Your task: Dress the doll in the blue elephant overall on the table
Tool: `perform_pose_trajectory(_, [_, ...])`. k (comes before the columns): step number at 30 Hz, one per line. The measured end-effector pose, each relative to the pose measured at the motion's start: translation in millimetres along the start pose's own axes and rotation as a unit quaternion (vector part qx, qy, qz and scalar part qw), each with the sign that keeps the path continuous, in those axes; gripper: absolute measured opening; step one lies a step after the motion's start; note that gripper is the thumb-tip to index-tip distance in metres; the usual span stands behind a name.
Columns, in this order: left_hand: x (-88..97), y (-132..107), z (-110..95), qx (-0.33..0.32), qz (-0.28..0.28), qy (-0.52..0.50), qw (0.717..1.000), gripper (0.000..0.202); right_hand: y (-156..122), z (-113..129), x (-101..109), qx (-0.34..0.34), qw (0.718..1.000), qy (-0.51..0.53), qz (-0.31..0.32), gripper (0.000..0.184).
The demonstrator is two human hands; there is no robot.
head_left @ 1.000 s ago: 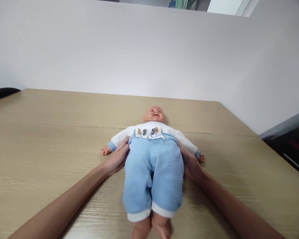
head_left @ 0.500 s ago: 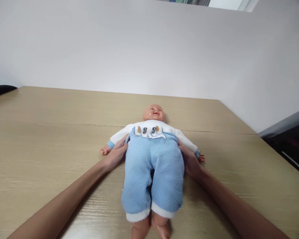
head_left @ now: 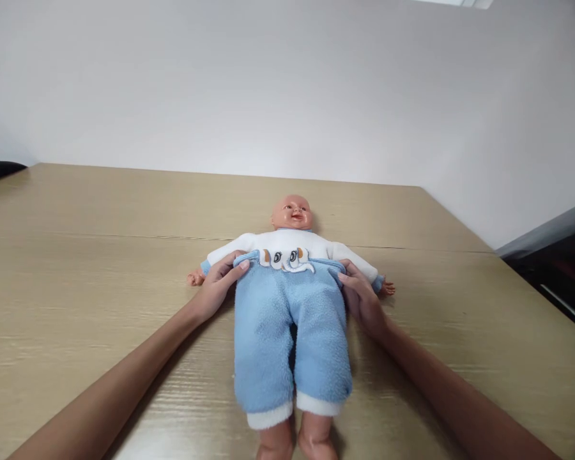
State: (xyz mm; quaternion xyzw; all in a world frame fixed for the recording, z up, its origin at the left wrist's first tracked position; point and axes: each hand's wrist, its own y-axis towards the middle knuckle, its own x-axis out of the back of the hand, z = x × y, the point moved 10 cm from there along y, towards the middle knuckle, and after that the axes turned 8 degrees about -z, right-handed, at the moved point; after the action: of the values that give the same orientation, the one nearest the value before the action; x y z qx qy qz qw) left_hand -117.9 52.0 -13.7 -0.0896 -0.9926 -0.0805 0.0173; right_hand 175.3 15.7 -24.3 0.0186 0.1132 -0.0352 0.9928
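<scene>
A baby doll (head_left: pixel 292 214) lies on its back, head away from me and bare feet toward me, arms spread out. It wears a white long-sleeved top (head_left: pixel 287 238) with blue cuffs and fuzzy light-blue pants (head_left: pixel 268 332) with white hems. Embroidered eyes and a trunk decorate the front at the waist. My left hand (head_left: pixel 220 281) pinches the left side of the pants' waistband, thumb on top. At the opposite side, my right hand (head_left: pixel 361 294) grips the waistband too, its thumb in front. The fingers behind the fabric are partly hidden.
The doll rests on a light wooden table (head_left: pixel 100 287) with a seam running across it. A pale wall (head_left: pixel 268 89) rises behind the far edge. Dark objects (head_left: pixel 551 268) stand beyond the right edge, and a black rounded shape (head_left: pixel 2 171) shows at far left.
Both hands have come up from the sides of the pants to hold the waistband edges, stretching them outward. The doll's legs now lie slightly straighter, and the view has tilted down a little.
</scene>
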Motion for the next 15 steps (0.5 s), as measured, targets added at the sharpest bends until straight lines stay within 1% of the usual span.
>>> perform_pose_trajectory(3, [-7.7,2.2,-14.3,-0.025,0.013,0.024,0.999,0.031,7.1,9.6,-2.9,0.051,0.995,-0.088,-0.013,0.021])
perform_pose_trajectory(5, [-11.2,4.9,-16.7,-0.024,0.006,0.033,0.999,0.032,12.0,14.8,-3.0,0.08,0.988,-0.13,-0.03,0.024])
perform_pose_trajectory(7, [-11.1,6.6,-14.6,-0.023,-0.007,0.05,0.998,0.034,14.2,14.8,-1.9,0.089,0.981,-0.166,-0.034,0.028])
perform_pose_trajectory(9, [-8.5,5.8,-10.6,-0.031,-0.014,0.109,0.994,0.037,12.4,11.1,1.4,0.082,0.976,-0.202,-0.025,0.032])
perform_pose_trajectory(12, [-7.3,0.3,-4.7,-0.054,0.009,0.226,0.973,0.039,4.8,11.3,9.6,0.096,0.96,-0.264,-0.016,0.04])
perform_pose_trajectory(14, [-8.0,-4.0,-2.9,-0.066,0.021,0.266,0.962,0.039,1.3,12.7,12.8,0.114,0.949,-0.295,-0.018,0.043])
perform_pose_trajectory(15, [-8.5,-5.7,-2.2,-0.066,0.021,0.269,0.961,0.039,1.0,10.6,13.4,0.11,0.951,-0.29,-0.019,0.041])
